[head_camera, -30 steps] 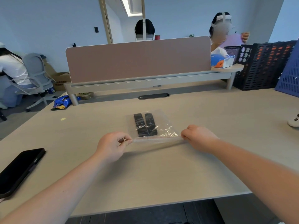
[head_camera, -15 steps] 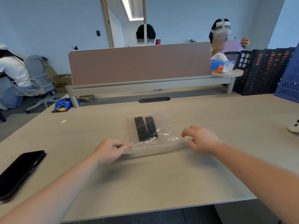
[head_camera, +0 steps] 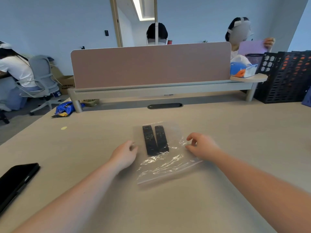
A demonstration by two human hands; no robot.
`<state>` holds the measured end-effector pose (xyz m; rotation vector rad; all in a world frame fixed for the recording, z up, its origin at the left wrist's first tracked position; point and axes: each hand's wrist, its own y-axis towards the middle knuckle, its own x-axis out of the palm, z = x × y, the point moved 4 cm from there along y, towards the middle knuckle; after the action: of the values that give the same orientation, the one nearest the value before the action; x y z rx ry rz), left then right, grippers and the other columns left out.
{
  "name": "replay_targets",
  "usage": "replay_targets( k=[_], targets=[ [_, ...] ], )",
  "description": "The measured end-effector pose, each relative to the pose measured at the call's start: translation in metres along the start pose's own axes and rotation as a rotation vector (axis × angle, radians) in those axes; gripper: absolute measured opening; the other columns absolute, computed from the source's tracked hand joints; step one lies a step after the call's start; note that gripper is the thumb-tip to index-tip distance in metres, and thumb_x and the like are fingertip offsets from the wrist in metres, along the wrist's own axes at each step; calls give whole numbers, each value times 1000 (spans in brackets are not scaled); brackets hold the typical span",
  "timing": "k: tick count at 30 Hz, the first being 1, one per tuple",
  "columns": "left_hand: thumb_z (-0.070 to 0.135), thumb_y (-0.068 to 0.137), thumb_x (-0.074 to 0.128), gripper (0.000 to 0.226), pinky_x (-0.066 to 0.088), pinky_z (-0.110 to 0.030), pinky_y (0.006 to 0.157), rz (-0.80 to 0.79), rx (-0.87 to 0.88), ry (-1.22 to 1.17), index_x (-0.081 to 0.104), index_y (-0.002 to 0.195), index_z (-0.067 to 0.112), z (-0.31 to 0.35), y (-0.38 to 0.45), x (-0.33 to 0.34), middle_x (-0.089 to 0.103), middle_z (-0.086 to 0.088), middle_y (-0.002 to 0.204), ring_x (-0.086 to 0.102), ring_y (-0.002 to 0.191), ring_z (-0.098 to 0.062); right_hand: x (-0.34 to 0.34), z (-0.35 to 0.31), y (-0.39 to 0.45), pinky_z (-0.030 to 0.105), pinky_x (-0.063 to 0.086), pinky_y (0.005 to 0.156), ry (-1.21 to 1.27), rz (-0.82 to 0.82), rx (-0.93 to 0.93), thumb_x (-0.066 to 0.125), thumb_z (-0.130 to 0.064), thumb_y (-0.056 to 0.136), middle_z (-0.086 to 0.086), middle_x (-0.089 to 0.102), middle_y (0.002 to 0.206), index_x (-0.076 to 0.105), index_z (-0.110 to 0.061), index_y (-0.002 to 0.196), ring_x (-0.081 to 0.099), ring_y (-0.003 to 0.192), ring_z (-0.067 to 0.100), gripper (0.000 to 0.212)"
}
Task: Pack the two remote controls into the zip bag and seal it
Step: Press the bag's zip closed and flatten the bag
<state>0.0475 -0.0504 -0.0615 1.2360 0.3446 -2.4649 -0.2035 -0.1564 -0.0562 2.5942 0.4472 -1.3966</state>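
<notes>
Two black remote controls point(head_camera: 155, 140) lie side by side inside the clear zip bag point(head_camera: 170, 163), which lies flat on the desk point(head_camera: 168, 207) with its zip edge toward me. My left hand point(head_camera: 124, 154) rests at the bag's left edge with its fingers curled against the plastic; whether it pinches the bag is hidden. My right hand point(head_camera: 201, 147) is at the bag's right edge. Its thumb and forefinger are apart and only the thumb tip is by the plastic.
A black phone point(head_camera: 16, 180) lies at the desk's left front. A pink divider panel point(head_camera: 151, 64) runs across the back, with black crates point(head_camera: 286, 78) at the right. People sit behind the divider and at the far left.
Both hands let go of the ends of the zip strip and moved forward along the bag's sides. The bag dropped flat, its zip edge now nearer to me.
</notes>
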Motion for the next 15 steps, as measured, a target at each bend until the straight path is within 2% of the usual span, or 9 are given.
replay_targets(
  k=[2,4,7,9,11,12,13,14,15],
  targets=[
    [32,95,36,40,35,-34,104,-33,23,60,46,130,14,1,5,6,49,-9,141,45,127,-27,4,-3,6,31,44,95,-64,-2,-82,58,-29,88,5,61,121,52,-21,127,58,106,24,40],
    [34,96,32,42,32,-35,109,-77,58,120,43,131,15,2,10,12,41,-8,146,39,132,-27,12,-8,7,33,26,115,-117,-82,-212,57,-34,90,4,40,149,38,-23,139,32,138,23,54],
    [42,95,25,51,19,-41,118,-114,115,308,27,141,21,1,17,22,18,0,157,18,144,-21,27,-10,0,42,7,121,-287,-247,-327,46,-46,92,-1,6,160,19,-31,146,0,147,20,62],
    [44,94,19,51,12,-44,120,-108,128,382,20,143,28,1,21,26,5,4,159,6,146,-19,32,-8,-4,48,3,121,-356,-258,-348,40,-51,93,-4,0,160,23,-33,144,-7,147,18,57],
    [42,95,18,48,8,-46,119,-99,154,385,19,142,33,4,25,28,-1,6,159,-1,146,-18,32,-11,-5,51,3,121,-302,-240,-356,41,-46,94,-6,11,159,38,-32,138,-2,147,17,46],
    [39,95,19,47,7,-46,119,-98,167,372,20,141,35,6,26,29,-2,6,159,-2,146,-18,32,-14,-3,51,7,120,-246,-226,-360,42,-39,95,-4,24,156,48,-29,131,8,147,18,38],
    [34,95,22,47,6,-46,119,-98,176,353,20,141,35,8,28,28,-2,7,159,-3,146,-17,32,-17,0,51,15,119,-187,-192,-358,41,-32,96,1,42,147,58,-23,120,24,142,21,30],
    [27,93,25,49,5,-46,119,-97,182,335,20,142,34,10,29,27,0,7,159,-2,146,-16,32,-20,5,50,29,113,-146,-131,-352,40,-27,95,6,59,129,64,-18,104,43,129,25,27],
    [21,90,28,54,5,-45,120,-91,182,316,19,142,32,12,31,26,3,7,159,-1,146,-15,30,-24,10,48,42,102,-132,-60,-341,38,-24,93,10,66,108,63,-14,90,54,111,29,27]
  ],
)
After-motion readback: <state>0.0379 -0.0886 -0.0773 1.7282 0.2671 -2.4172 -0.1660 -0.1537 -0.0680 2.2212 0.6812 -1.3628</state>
